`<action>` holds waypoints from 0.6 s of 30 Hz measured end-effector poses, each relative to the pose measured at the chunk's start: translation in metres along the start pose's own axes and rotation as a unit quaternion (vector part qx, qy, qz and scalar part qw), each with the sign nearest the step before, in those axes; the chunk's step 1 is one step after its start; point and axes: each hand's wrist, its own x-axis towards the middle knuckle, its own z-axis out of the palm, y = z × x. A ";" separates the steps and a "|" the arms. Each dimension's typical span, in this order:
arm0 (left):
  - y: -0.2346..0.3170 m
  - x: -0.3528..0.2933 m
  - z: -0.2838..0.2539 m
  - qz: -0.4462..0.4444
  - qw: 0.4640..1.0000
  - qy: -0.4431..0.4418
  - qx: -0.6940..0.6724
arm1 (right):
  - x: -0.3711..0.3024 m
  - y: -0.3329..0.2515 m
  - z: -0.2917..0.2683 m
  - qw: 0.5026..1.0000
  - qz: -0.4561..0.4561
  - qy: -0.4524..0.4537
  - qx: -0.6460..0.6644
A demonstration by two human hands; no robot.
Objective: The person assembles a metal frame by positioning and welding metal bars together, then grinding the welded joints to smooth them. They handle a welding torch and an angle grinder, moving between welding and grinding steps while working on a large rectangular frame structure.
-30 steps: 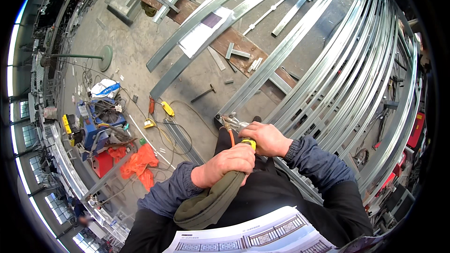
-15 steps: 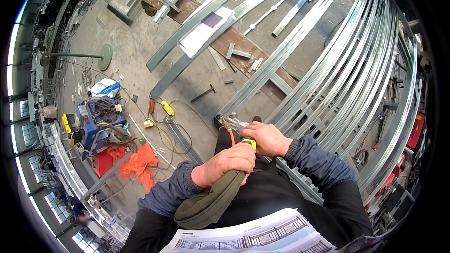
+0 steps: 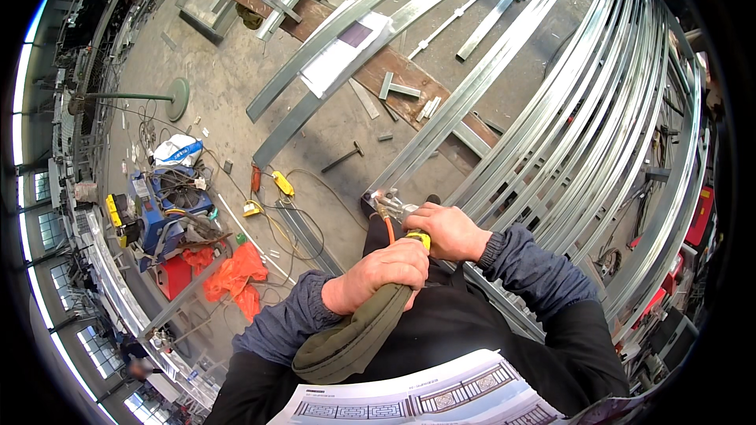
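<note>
My right hand [image 3: 453, 234] is closed round the handle of a welding torch [image 3: 400, 211], its metal nozzle directed at the near end of a long galvanized square tube [image 3: 429, 142]. A small pinkish glow shows where nozzle and tube end meet. Just below, my left hand [image 3: 382, 274] is wrapped over the olive-green cloth sleeve [image 3: 354, 337] of the torch's cable, beside a yellow-green part [image 3: 419, 237]. An orange hose [image 3: 390, 230] runs at the torch's left side. My fingers hide most of the handle.
Many long steel tubes [image 3: 575, 126] lie side by side at right. A hammer [image 3: 342, 157], yellow power tool [image 3: 283, 183] and cables lie on the floor. A blue machine [image 3: 161, 208] and orange plastic bag [image 3: 236, 271] are at left. A printed sheet [image 3: 441, 393] lies across my front.
A small glow has appeared at the torch's tip by the tube end. Both hands keep almost the same place and grip.
</note>
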 end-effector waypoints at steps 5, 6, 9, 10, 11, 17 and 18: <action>-0.002 0.000 0.001 0.011 1.000 0.011 -0.004 | 0.000 0.001 0.001 1.000 -0.002 -0.001 -0.007; -0.002 0.000 0.000 0.014 1.000 0.012 -0.006 | 0.001 0.000 0.000 1.000 -0.001 -0.003 -0.007; -0.003 -0.002 0.001 0.013 1.000 0.023 -0.013 | 0.000 -0.001 -0.001 1.000 0.002 -0.005 -0.007; -0.003 -0.001 0.001 0.011 1.000 0.019 -0.014 | 0.000 -0.001 0.001 1.000 0.001 -0.002 -0.007; -0.001 -0.001 0.000 0.009 1.000 0.015 -0.014 | -0.001 -0.001 0.002 1.000 0.000 -0.001 -0.007; 0.001 0.003 -0.003 0.005 1.000 -0.004 -0.018 | -0.003 0.000 0.005 1.000 0.001 0.013 -0.008; 0.001 0.003 -0.004 0.005 1.000 -0.007 -0.021 | -0.004 -0.001 0.006 1.000 0.002 0.018 -0.004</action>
